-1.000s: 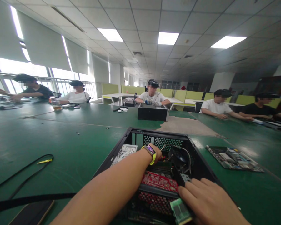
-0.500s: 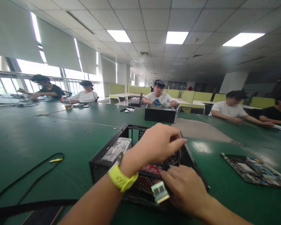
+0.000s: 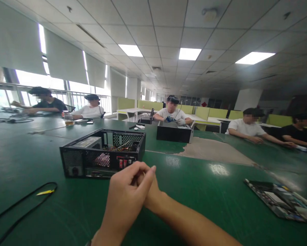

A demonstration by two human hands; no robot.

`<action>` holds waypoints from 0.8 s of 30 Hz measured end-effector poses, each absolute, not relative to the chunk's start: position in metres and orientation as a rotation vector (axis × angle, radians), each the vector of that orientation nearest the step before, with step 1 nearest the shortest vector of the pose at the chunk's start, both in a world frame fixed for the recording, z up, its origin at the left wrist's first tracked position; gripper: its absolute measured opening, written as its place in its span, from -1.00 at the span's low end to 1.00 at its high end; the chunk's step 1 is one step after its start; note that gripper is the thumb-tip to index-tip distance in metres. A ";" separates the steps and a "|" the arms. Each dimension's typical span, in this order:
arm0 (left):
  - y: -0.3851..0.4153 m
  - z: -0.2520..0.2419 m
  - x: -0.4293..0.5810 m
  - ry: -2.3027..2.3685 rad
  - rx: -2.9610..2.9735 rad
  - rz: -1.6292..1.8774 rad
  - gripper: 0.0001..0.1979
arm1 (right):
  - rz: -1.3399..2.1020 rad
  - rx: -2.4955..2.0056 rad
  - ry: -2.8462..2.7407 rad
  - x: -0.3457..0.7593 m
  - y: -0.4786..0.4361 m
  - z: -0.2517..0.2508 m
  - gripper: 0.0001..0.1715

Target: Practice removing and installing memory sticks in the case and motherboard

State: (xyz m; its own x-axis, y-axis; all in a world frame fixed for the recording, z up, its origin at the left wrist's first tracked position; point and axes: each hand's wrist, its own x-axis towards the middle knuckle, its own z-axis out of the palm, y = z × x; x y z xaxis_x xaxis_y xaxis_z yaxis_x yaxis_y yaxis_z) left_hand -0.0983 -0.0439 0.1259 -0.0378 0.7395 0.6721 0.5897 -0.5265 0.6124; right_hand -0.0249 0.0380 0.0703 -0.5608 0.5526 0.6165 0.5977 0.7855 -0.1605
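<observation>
My left hand (image 3: 126,193) is closed, its fingers curled over my right hand (image 3: 153,191) and its thumb stretched along the top. The two hands touch, low in the middle of the view. My right hand's fingers are hidden behind the left, and anything between the palms is out of sight. Just beyond them to the left stands a black open-topped computer case (image 3: 73,162), with a metal power supply (image 3: 90,142), thin coloured wires and red connectors showing. The left fingertips overlap the case's near right corner in the picture; I cannot tell whether they touch it.
A bare circuit assembly (image 3: 276,198) lies at right. At left a black cable (image 3: 22,201) with a yellow tag loops on the green table (image 3: 207,212). Across from me a gloved person (image 3: 171,112) works at another case (image 3: 173,132). Other people sit along both sides.
The computer case now stands farther away and to the left. Both hands have left it and come together nearer me. The small green memory module by my right hand no longer shows.
</observation>
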 end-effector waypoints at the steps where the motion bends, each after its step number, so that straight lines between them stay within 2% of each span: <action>1: -0.038 0.123 -0.098 1.486 2.070 1.557 -0.75 | 0.111 -0.929 -2.173 -0.002 0.027 0.059 -0.52; 4: -0.026 0.099 -0.082 1.521 2.149 1.169 -0.56 | 0.820 -1.098 -1.547 0.064 -0.002 0.029 -0.39; 6: -0.023 0.076 -0.061 1.466 2.230 0.828 -0.44 | 1.090 -1.134 -1.225 0.097 -0.018 0.013 -0.34; 9: -0.023 0.043 -0.031 1.322 2.217 0.433 -0.52 | 1.263 -1.097 -1.132 0.129 -0.039 -0.002 -0.33; 11: -0.022 0.026 -0.020 1.207 2.090 0.343 -0.61 | 1.341 -1.091 -1.189 0.150 -0.045 -0.010 -0.34; 13: -0.017 0.012 -0.018 1.108 1.938 0.312 -0.67 | 1.198 -1.247 -1.366 0.181 -0.041 -0.017 -0.38; 17: -0.005 -0.009 -0.029 1.146 1.814 0.242 -0.73 | 0.110 -1.916 -1.656 0.286 -0.009 -0.024 -0.38; 21: -0.001 -0.019 -0.033 1.167 1.848 0.174 -0.74 | -0.218 -2.234 -1.442 0.405 0.005 -0.026 -0.27; 24: -0.002 -0.021 -0.031 1.202 1.911 0.153 -0.73 | -0.302 -2.401 -1.375 0.461 -0.001 -0.037 -0.35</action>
State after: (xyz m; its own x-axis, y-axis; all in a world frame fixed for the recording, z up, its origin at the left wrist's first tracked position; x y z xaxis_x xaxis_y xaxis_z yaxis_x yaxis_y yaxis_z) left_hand -0.0307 -0.0016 -0.0207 0.5305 0.7868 -0.3155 0.6825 -0.1758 0.7094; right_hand 0.4614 -0.0013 -0.0374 0.5042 0.7874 0.3547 0.8635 -0.4635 -0.1986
